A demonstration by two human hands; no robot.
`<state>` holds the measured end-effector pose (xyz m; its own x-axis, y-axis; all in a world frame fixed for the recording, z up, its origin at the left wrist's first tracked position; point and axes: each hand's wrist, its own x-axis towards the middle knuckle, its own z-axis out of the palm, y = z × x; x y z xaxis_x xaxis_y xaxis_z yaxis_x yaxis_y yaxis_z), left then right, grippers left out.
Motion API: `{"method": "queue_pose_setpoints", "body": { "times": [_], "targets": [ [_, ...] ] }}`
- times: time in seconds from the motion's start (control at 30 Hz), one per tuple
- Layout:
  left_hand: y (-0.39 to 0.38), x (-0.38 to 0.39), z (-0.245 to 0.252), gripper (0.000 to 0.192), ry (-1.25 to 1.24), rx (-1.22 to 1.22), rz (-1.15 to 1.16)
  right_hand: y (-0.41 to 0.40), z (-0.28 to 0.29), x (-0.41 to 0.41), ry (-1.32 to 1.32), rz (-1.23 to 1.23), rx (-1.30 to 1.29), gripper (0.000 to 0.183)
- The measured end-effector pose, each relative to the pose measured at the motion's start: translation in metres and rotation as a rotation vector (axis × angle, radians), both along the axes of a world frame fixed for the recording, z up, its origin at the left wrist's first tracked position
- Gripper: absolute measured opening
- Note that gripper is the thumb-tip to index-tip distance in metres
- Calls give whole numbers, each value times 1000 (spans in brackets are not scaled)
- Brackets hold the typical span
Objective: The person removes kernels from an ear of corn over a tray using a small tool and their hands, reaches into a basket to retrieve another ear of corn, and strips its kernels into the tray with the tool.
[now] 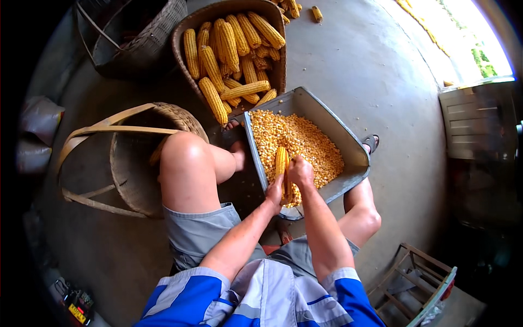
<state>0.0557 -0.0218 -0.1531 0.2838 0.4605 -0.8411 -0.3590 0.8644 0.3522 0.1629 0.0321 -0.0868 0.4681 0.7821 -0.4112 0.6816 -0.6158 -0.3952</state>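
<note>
My left hand (276,193) is wrapped around the lower end of a yellow corn cob (280,160), which points away from me over the loose kernels. Curled into a fist, my right hand (301,171) is pressed close to the cob's right side. A small dark spot shows at its fingertips, but what lies inside the fist is hidden. Beneath both hands, a heap of shelled corn kernels (310,137) fills much of a grey scoop-shaped bin (347,141). This bin sits between my legs, its narrow end towards me.
A woven scoop basket (176,51) of whole corn cobs (229,45) stands beyond the bin. By my left knee is a handled bamboo basket (116,175); another wicker basket (159,28) is behind it. A slatted wooden frame (414,282) stands at lower right. Loose cobs (317,14) lie on the concrete floor (392,122).
</note>
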Motion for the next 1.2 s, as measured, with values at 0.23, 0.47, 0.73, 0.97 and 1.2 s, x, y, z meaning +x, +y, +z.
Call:
{"method": "queue_pose_setpoints", "body": {
  "times": [0.23, 0.47, 0.73, 0.97, 1.2],
  "targets": [
    [12, -8, 35, 52, -317, -105, 20, -62, 24, 44, 358, -266, 11, 36],
    [20, -19, 27, 61, -292, -103, -78, -145, 107, 11, 478, -230, 219, 33],
    [20, -16, 33, 53, -338, -71, -126, -203, 180, -41, 234, -16, 377, 29],
    [20, -18, 37, 52, -272, -67, -92, -202, 180, -53, 200, 19, 337, 30],
    [18, -16, 27, 53, -263, -73, -89, -192, 180, -39, 136, 154, 303, 34]
  ]
}}
